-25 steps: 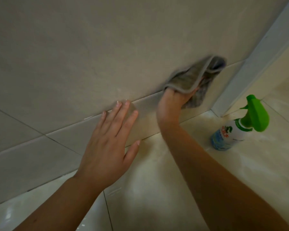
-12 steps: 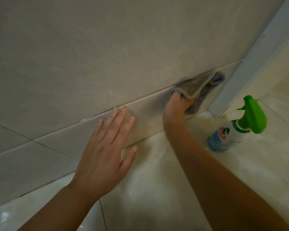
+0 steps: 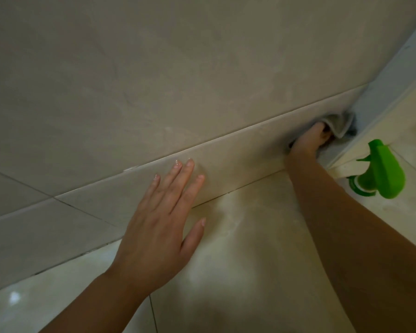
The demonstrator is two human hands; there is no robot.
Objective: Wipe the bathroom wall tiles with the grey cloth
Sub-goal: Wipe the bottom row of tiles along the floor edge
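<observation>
The grey cloth [image 3: 339,122] was bunched in the right hand [image 3: 309,140] and pressed against the low skirting tile [image 3: 238,162] at the far right end of the wall, just beside the pale door frame [image 3: 389,87] where wall and floor met. The fingers were curled around the cloth, so that only a crumpled fold with a lighter hem was shown above the knuckles. The left hand [image 3: 159,227] was laid flat and spread wide against the same skirting tile, nearer the middle of the wall, nothing being held in it; it was judged to serve as a brace. The cloth was judged to be soft, light and limp, readily folded into a pad, and likely to slide easily over the smooth glazed wall tiles [image 3: 178,68]; a grip across the gathered middle, with the palm kept behind it, was thought best for pressing it into the corner. A green-topped spray bottle [image 3: 380,174] was stood on the glossy floor [image 3: 250,260] close to the right forearm, and it was considered liable to be knocked over.
</observation>
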